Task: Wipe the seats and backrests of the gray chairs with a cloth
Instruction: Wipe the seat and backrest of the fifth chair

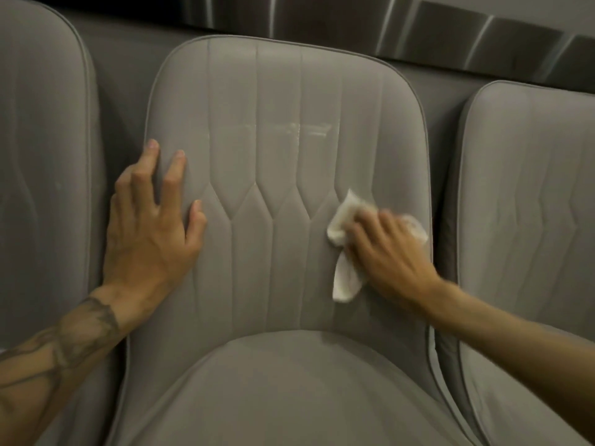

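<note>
A gray padded chair fills the middle of the head view, its stitched backrest above and its seat below. My right hand grips a crumpled white cloth and presses it against the lower right part of the backrest; the hand is blurred. My left hand rests on the backrest's left edge with its fingers spread and straight. A damp streak shines across the middle of the backrest.
A second gray chair stands close on the left and a third gray chair close on the right, with narrow gaps between them. Behind the backrests runs a gray wall with a dark, shiny strip at the top.
</note>
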Motion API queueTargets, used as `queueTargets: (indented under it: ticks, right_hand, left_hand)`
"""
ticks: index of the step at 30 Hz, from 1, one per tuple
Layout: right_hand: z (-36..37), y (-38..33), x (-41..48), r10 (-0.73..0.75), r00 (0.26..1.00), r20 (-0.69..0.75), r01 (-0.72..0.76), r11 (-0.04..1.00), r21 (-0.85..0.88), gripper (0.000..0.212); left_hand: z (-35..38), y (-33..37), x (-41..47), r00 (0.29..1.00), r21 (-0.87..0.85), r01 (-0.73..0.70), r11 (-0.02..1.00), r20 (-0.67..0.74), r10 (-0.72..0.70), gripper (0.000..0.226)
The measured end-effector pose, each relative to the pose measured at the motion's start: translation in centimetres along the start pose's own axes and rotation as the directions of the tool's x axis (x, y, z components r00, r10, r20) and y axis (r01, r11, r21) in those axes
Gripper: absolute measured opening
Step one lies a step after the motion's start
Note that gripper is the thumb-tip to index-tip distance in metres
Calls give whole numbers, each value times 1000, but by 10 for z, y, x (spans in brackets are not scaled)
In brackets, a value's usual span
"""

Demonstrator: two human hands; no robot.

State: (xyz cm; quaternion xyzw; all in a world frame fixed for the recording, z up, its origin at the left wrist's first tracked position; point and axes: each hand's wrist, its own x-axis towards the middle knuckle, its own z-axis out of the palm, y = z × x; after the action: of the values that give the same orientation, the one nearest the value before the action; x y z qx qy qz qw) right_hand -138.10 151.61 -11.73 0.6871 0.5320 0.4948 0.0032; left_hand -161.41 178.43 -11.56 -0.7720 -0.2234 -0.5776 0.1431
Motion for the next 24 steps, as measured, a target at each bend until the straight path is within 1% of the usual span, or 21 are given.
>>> queueTargets:
  ticks: [2, 3, 4, 5, 7, 8, 9, 10, 11, 13, 15, 16, 17, 18, 19, 20, 21, 22, 23, 24]
  right_hand:
    - [5, -11, -31, -182, 973, 143, 185, 983, -9, 54]
    - [5, -7, -32, -216, 961, 170, 221, 975, -13, 58]
    - [3, -1, -24, -196, 969, 152, 201, 979, -20, 57]
    - [1, 6, -12, -133, 984, 118, 138, 990, -33, 51]
    - [-3, 16, 12, 36, 999, 26, -34, 997, -72, 40]
    - [-3, 15, 16, 106, 994, 11, -105, 992, -67, 39]
    - [0, 9, 11, 144, 989, 17, -143, 988, -50, 41]
    - [6, -1, 0, 144, 989, 32, -143, 989, -30, 44]
    - [11, -15, -16, 89, 995, 51, -89, 996, -11, 47]
    - [21, -37, -52, -102, 989, 108, 100, 995, 29, 49]
    - [25, -46, -75, -281, 939, 198, 278, 960, 44, 50]
    - [23, -44, -73, -319, 923, 214, 320, 947, 30, 49]
    - [21, -37, -64, -313, 929, 196, 316, 948, 15, 47]
    - [19, -28, -48, -279, 950, 136, 282, 960, 3, 47]
    - [16, -17, -25, -210, 976, 60, 210, 978, 1, 45]
    - [11, -3, 1, -94, 995, -25, 95, 995, 26, 42]
    - [4, 10, 29, 45, 995, -91, -40, 997, 64, 35]
    - [-1, 19, 53, 193, 970, -148, -178, 978, 114, 28]
    - [-5, 22, 72, 334, 925, -181, -306, 938, 165, 23]
    - [-5, 17, 82, 431, 880, -201, -396, 898, 192, 22]
  left_hand:
    - [0, 1, 0, 1000, 1, 0, 1000, 6, 0, 62]
    - [0, 2, 0, 1000, 4, 1, 1000, 8, -1, 62]
    - [0, 2, -1, 1000, 7, 1, 1000, 7, -1, 62]
    - [0, 1, -1, 1000, 9, -2, 1000, 5, 2, 62]
    - [1, 1, -1, 1000, 13, -3, 1000, 1, 3, 62]
    - [2, 0, -1, 1000, 14, -4, 1000, 1, 4, 62]
    - [2, 0, -1, 1000, 12, -8, 1000, 3, 8, 62]
    - [2, 0, -1, 1000, 9, -10, 1000, 3, 10, 62]
    - [2, 0, -2, 1000, 11, -8, 1000, 1, 8, 63]
    - [2, 0, -2, 1000, 20, -5, 1000, 0, 5, 62]
    - [1, 0, -1, 1000, 28, -11, 1000, 5, 10, 62]
    - [1, 0, 0, 1000, 30, -9, 1000, 7, 9, 62]
    - [1, 0, 0, 1000, 32, -6, 999, 8, 6, 62]
    - [1, 0, -1, 1000, 33, -3, 999, 9, 3, 62]
    - [1, 0, -1, 1000, 33, -4, 999, 9, 3, 62]
    - [1, 0, -1, 1000, 31, -7, 999, 9, 6, 62]
    - [1, 0, -1, 1000, 31, -8, 1000, 7, 8, 62]
    - [1, 0, -1, 1000, 30, -6, 1000, 3, 6, 61]
    - [1, 0, -1, 1000, 29, -2, 1000, 0, 2, 61]
    - [0, 0, -1, 1000, 26, -1, 1000, 0, 1, 61]
